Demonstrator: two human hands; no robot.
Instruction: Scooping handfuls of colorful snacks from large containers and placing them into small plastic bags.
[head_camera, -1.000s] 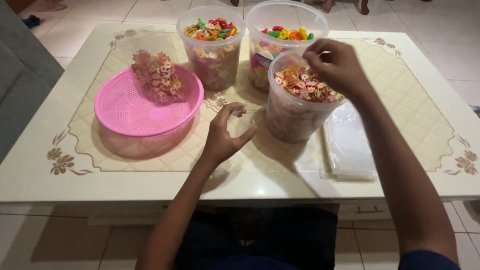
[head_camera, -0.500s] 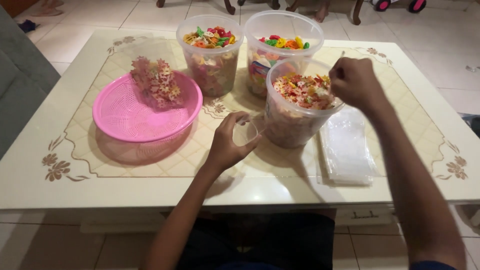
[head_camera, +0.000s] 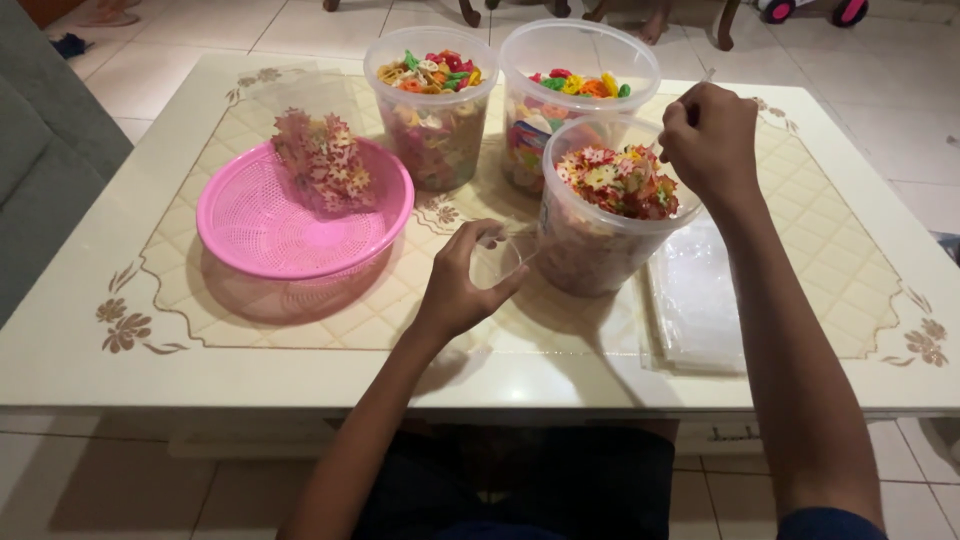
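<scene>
My left hand (head_camera: 462, 280) rests on the table and holds the mouth of a small clear plastic bag (head_camera: 497, 258) open beside the nearest clear tub (head_camera: 600, 255). That tub is full of red, white and yellow flower-shaped crackers (head_camera: 618, 180). My right hand (head_camera: 710, 140) hovers over the tub's far right rim, closed in a fist on a pinch of crackers that its fingers mostly hide. A thin clear sliver sticks up from the fist.
Two more clear tubs (head_camera: 432, 100) (head_camera: 578, 70) of mixed coloured crackers stand behind. A pink basket (head_camera: 270, 225) on the left holds a bag of red-white crackers (head_camera: 322, 165). A stack of clear plastic bags (head_camera: 700, 300) lies on the right. A grey sofa (head_camera: 40, 190) is at far left.
My right hand has come up out of the nearest tub, closed into a fist and shifted right. My left hand has slid toward the tub with the small bag.
</scene>
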